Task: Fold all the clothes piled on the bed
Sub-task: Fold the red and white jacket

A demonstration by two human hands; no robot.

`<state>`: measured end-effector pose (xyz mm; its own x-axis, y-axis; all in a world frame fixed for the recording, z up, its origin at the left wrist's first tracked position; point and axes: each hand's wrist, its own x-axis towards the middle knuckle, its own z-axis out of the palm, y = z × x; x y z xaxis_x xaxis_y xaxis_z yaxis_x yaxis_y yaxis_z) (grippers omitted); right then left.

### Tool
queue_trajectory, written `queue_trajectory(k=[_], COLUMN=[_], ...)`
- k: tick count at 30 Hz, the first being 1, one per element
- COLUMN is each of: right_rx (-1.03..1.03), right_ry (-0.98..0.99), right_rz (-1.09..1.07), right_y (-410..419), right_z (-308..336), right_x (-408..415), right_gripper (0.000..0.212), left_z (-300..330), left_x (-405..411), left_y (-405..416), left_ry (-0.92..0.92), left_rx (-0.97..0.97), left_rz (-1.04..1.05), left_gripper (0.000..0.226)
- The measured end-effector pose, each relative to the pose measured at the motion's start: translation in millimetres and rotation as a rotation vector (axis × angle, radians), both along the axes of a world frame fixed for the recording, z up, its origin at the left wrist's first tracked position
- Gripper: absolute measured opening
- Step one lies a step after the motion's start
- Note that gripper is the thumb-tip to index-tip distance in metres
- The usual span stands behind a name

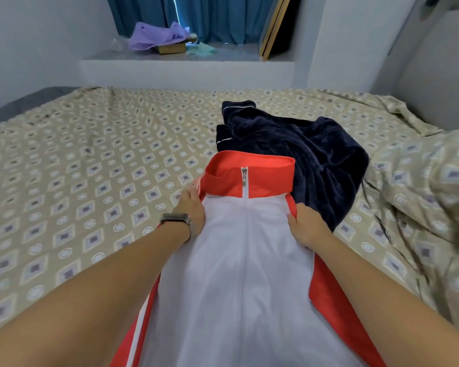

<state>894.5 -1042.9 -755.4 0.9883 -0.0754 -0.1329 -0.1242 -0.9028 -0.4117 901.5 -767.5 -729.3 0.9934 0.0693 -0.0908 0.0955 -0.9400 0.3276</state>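
Clothes on the bed [77, 160] numbered two: one red-and-white zip jacket [239, 250] laid flat, front up, collar pointing away, and one crumpled navy garment [302, 154] just beyond it to the right, with the jacket's collar touching its near edge. Two hands were on the jacket, one at each shoulder. The left hand [192, 210], with one watch [176, 218] on its wrist, gripped the jacket's left edge, fingers curled under the fabric. The right hand [306, 226] pinched the right edge, thumb on top and fingers tucked beneath. A patterned sheet covered the bed. On the ledge [223, 58] behind lay one purple cloth [154, 37] beside teal curtains [196, 17].
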Motion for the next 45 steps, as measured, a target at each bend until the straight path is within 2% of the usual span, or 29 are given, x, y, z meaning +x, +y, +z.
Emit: queue_trajectory(k=[2, 4, 6, 8, 10, 15, 17, 19, 22, 25, 28, 30, 32, 34, 36, 37, 38, 39, 40, 41, 43, 45], right_rx=[0.018, -0.037, -0.077, -0.104, -0.117, -0.038, -0.028, -0.027, -0.002, -0.011, -0.117, -0.200, -0.095, 0.101, 0.175, 0.113, 0.005, -0.110, -0.206, -0.277, -0.382, -0.412], right_ry=[-0.038, -0.082, -0.043, 0.030, 0.084, 0.276, 0.275, 0.242, 0.258, 0.302, 0.318, 0.132, -0.071, -0.070, 0.071, 0.115, 0.149, 0.177, 0.204, 0.214, 0.188, 0.116], right_rz=[0.000, -0.015, -0.037, -0.034, -0.018, -0.102, -0.135, -0.152, -0.138, -0.084, -0.053, -0.016, 0.070, 0.177, 0.228, 0.267, 0.310, 0.338, 0.329, 0.284, 0.202, 0.160], right_y=[-3.5, -10.4, -18.2, -26.7, -35.4, -52.4, -59.8, -68.6, -81.5, -87.3, -70.1, -52.0, -30.5, -11.8, -3.5, -5.1, -8.6, -12.1, -15.6, -18.0, -18.7, -17.0], right_z=[8.9, 18.5, 28.0, 36.6, 40.6, 41.1, 36.5, 28.3, 25.2, 26.0, 33.5, 34.2, 33.6, 31.1, 28.9, 25.8, 21.0, 18.6, 18.0, 20.0, 26.2, 32.9], right_x=[-23.5, -56.7, -90.2, -124.8, -159.7, -252.4, -284.0, -309.8, -338.4, -361.9, -388.2, -407.4, -427.8, -449.3, -473.2, -484.6, -493.0, -499.7, -504.5, -505.7, -500.6, -496.9], right_gripper=[0.037, 0.051, 0.057, 0.059, 0.070, 0.104, 0.102, 0.096, 0.092, 0.091, 0.086, 0.066, 0.053, 0.051, 0.069, 0.086, 0.098, 0.104, 0.102, 0.094, 0.065, 0.042], left_z=[20.5, 35.9, 45.0, 51.0, 53.7, 43.7, 42.8, 40.9, 31.7, 12.6, -1.1, -5.4, -5.9, -10.4, -14.2, -14.6, -21.8, -31.5, -25.0, -12.9, -1.3, 4.0], left_x=[-30.3, -63.1, -95.1, -128.3, -167.0, -285.3, -328.3, -364.7, -398.1, -415.8, -427.9, -434.3, -442.1, -453.1, -461.0, -465.3, -466.8, -464.8, -467.4, -471.7, -475.7, -481.6], left_y=[0.7, 1.4, 5.2, 4.5, -4.2, -45.3, -71.5, -97.0, -115.9, -106.4, -82.9, -68.4, -53.3, -34.2, -13.5, -4.6, 6.4, 19.2, 29.6, 38.9, 56.6, 70.9], left_ry=[0.022, 0.047, 0.021, -0.003, 0.001, -0.007, 0.027, 0.098, 0.167, 0.200, 0.197, 0.162, 0.110, 0.070, 0.070, 0.130, 0.195, 0.207, 0.164, 0.142, -0.001, -0.042], left_rx=[0.020, 0.138, 0.175, 0.136, 0.105, -0.194, -0.290, -0.278, -0.033, 0.220, 0.297, 0.260, 0.286, 0.323, 0.330, 0.331, 0.342, 0.340, 0.348, 0.341, 0.209, 0.029], left_rz=[-0.063, -0.170, -0.246, -0.252, -0.261, -0.293, -0.336, -0.430, -0.605, -0.671, -0.571, -0.463, -0.378, -0.414, -0.451, -0.419, -0.413, -0.411, -0.416, -0.412, -0.350, -0.292], left_gripper=[0.052, 0.040, 0.026, 0.017, 0.017, 0.041, 0.043, 0.052, 0.063, 0.076, 0.093, 0.113, 0.133, 0.129, 0.132, 0.130, 0.115, 0.088, 0.065, 0.059, 0.067, 0.062])
